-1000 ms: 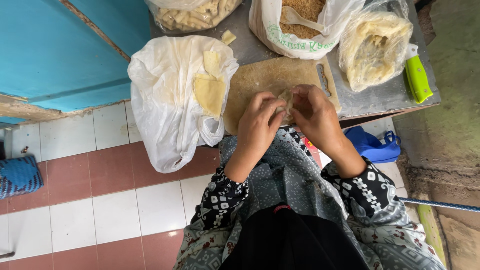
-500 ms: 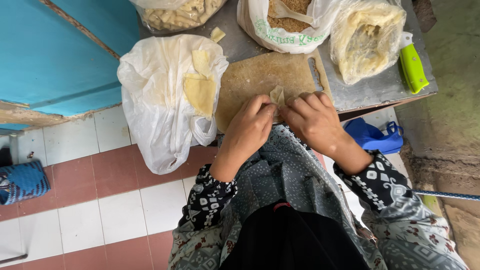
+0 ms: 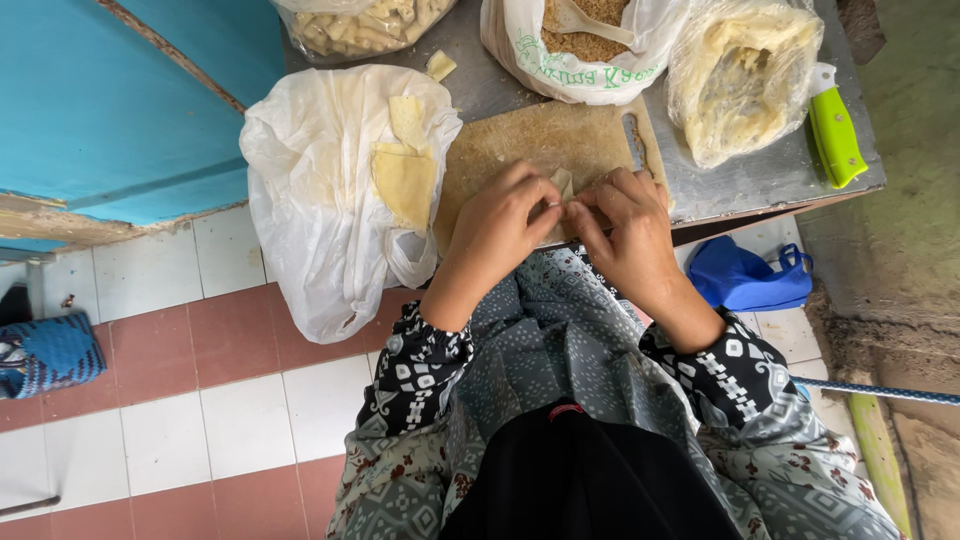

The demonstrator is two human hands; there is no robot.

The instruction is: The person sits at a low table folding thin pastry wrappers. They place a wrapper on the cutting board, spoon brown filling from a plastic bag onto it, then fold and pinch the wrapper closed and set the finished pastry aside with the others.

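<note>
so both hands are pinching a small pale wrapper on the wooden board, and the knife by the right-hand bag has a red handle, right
Not quite: the knife handle is bright green, not red, as the head view shows. The rest holds: the left hand and right hand pinch a small pale wrapper over the wooden board.

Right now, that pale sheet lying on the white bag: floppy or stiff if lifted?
Probably floppy: the pale sheet looks thin and follows the crumpled white bag under it. Likely light for its size. Possibly tears easily; a small torn-looking scrap lies nearby.
</note>
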